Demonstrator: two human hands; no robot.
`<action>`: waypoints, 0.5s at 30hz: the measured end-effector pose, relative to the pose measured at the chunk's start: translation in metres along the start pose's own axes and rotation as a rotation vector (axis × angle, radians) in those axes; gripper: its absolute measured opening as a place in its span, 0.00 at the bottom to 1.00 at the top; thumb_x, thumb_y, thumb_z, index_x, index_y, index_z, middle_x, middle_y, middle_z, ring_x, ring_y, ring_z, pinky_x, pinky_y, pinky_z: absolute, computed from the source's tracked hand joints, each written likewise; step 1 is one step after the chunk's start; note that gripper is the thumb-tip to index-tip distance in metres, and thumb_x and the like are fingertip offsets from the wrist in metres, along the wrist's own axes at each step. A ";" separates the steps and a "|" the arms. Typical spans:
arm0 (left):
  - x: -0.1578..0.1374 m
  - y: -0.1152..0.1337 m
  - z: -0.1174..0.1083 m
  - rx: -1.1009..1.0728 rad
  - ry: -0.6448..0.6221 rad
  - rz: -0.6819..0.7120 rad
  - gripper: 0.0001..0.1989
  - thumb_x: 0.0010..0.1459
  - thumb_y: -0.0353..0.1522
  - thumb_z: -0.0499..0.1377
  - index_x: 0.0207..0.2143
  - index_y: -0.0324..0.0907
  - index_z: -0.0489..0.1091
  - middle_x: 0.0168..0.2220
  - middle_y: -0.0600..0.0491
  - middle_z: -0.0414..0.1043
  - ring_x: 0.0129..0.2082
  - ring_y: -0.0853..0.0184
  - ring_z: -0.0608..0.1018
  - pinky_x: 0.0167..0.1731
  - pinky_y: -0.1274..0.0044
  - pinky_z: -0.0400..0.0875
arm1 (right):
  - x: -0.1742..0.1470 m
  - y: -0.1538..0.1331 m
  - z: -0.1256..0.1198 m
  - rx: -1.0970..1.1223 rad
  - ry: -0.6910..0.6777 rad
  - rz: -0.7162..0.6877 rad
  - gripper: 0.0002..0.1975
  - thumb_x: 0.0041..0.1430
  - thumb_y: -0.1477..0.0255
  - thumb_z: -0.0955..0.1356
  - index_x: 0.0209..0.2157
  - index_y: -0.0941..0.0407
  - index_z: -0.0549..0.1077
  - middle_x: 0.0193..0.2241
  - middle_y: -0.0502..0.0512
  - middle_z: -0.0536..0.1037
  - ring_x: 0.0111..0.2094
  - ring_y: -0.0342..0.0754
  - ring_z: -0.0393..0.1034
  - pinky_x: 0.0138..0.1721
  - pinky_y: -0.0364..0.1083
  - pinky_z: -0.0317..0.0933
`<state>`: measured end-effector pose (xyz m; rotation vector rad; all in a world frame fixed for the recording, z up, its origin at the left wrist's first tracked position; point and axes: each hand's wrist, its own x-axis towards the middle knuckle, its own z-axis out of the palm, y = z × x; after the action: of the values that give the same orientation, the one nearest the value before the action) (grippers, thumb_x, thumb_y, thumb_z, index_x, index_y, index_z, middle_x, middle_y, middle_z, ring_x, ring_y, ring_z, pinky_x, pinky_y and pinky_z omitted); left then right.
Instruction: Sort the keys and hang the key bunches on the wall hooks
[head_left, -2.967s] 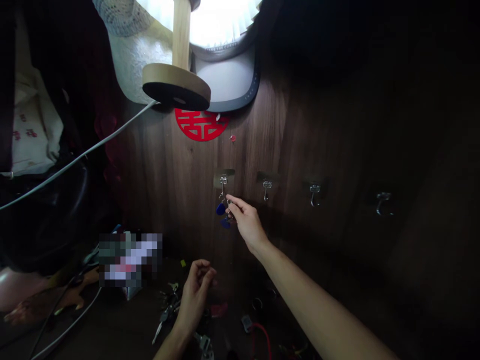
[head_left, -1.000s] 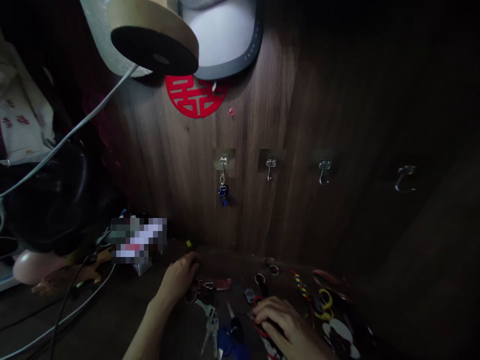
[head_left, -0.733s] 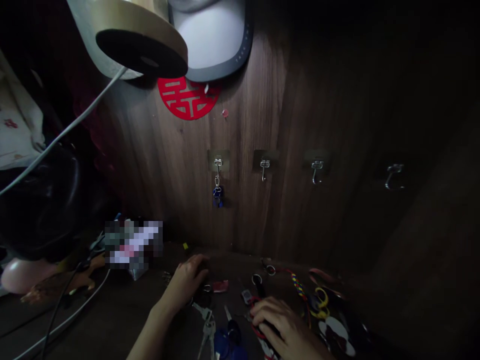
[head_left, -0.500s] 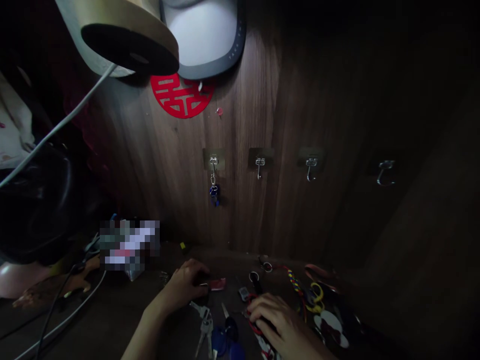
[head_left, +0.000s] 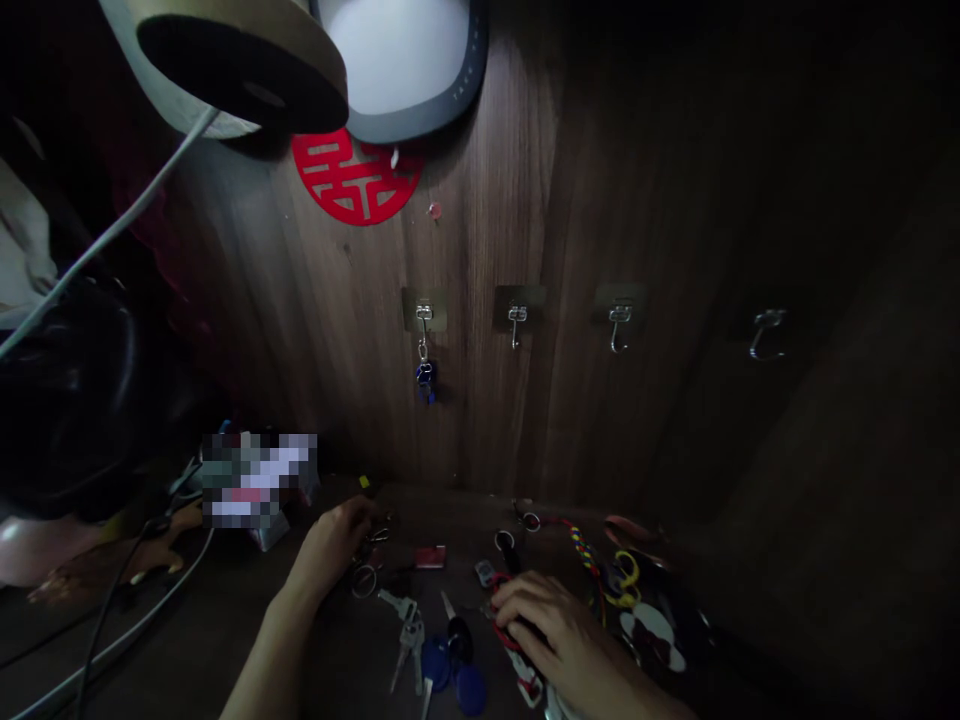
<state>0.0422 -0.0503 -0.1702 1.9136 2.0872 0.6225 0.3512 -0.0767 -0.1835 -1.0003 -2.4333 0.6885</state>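
My left hand (head_left: pixel 339 538) reaches over the dark surface, its fingers bent but apart beside small metal clasps (head_left: pixel 379 535) and a key ring (head_left: pixel 364 581). My right hand (head_left: pixel 551 632) has its fingers curled onto a red loop (head_left: pixel 502 636), which the hand partly hides. Between the hands lie a bunch of silver keys (head_left: pixel 409 636), a black-headed key (head_left: pixel 458 636), round blue tags (head_left: pixel 470 690) and a small red tag (head_left: pixel 430 557). A grey fob (head_left: pixel 484 572) sits just above my right fingers.
Metal hooks (head_left: pixel 517 325) line the wooden wall (head_left: pixel 480 430); keys with a blue tag (head_left: pixel 426 381) hang from the leftmost. A braided cord (head_left: pixel 582 552), yellow rings (head_left: pixel 627 577) and a white tag (head_left: pixel 658 636) lie at right. A pale cable (head_left: pixel 142 215) crosses the left side.
My left hand has moved left and slightly up, away from the red tag, uncovering the clasps and key ring. My right hand stays on the red loop. The view has shifted slightly.
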 end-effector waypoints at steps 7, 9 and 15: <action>-0.005 0.006 -0.001 0.099 -0.052 -0.024 0.08 0.54 0.30 0.56 0.35 0.47 0.74 0.38 0.54 0.79 0.41 0.63 0.78 0.34 0.79 0.64 | 0.000 0.000 0.001 -0.003 -0.001 -0.009 0.10 0.64 0.74 0.61 0.34 0.53 0.73 0.40 0.52 0.77 0.44 0.46 0.68 0.48 0.48 0.58; -0.005 0.004 0.001 0.121 -0.059 -0.033 0.09 0.52 0.29 0.57 0.35 0.48 0.74 0.39 0.54 0.78 0.43 0.62 0.77 0.35 0.78 0.65 | 0.001 -0.001 0.000 -0.002 -0.002 -0.004 0.10 0.64 0.75 0.60 0.34 0.53 0.73 0.40 0.52 0.77 0.44 0.47 0.68 0.48 0.48 0.58; -0.006 -0.006 -0.003 0.163 -0.015 -0.100 0.13 0.55 0.26 0.52 0.39 0.47 0.72 0.43 0.50 0.77 0.45 0.60 0.76 0.39 0.74 0.64 | 0.001 0.003 0.002 -0.017 -0.004 -0.012 0.10 0.63 0.75 0.61 0.35 0.53 0.73 0.40 0.51 0.76 0.45 0.46 0.68 0.48 0.48 0.58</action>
<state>0.0368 -0.0570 -0.1712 1.8747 2.2710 0.4268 0.3511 -0.0753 -0.1865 -0.9914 -2.4509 0.6671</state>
